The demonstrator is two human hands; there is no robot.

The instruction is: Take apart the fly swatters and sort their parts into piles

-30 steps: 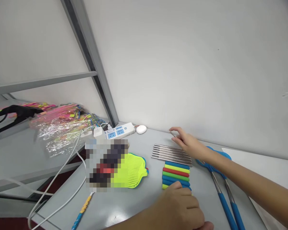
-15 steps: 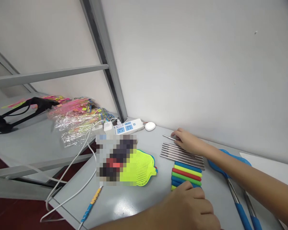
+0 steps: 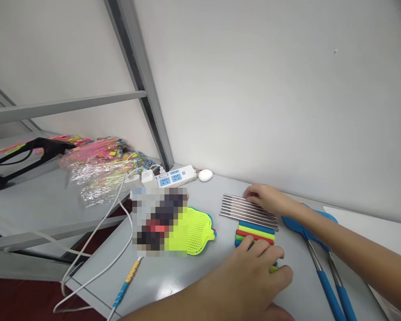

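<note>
My right hand (image 3: 262, 198) is at the far edge of a row of thin metal rods (image 3: 237, 209) lying side by side; its fingers are curled on the outermost rod. Directly in front of that row lies a row of coloured handle grips (image 3: 255, 231), blue, yellow, red and green. My left hand (image 3: 255, 276) is over the near end of the grips with its fingers bent but apart, hiding several of them. Under my right forearm, blue fly swatters (image 3: 294, 225) with metal shafts and blue handles lie on the table.
Yellow-green fly swatter heads (image 3: 198, 232) lie left of the grips, partly under a blurred patch. Behind are a power strip (image 3: 177, 177) and a white oval object (image 3: 205, 175). A white cable (image 3: 102, 227) hangs at the table's left edge. Plastic-wrapped bundles (image 3: 96, 169) lie on the left shelf.
The separate metal rod under my right hand now lies against the row. My left hand has gone from closed fingers to spread ones over the grips. The view has shifted slightly.
</note>
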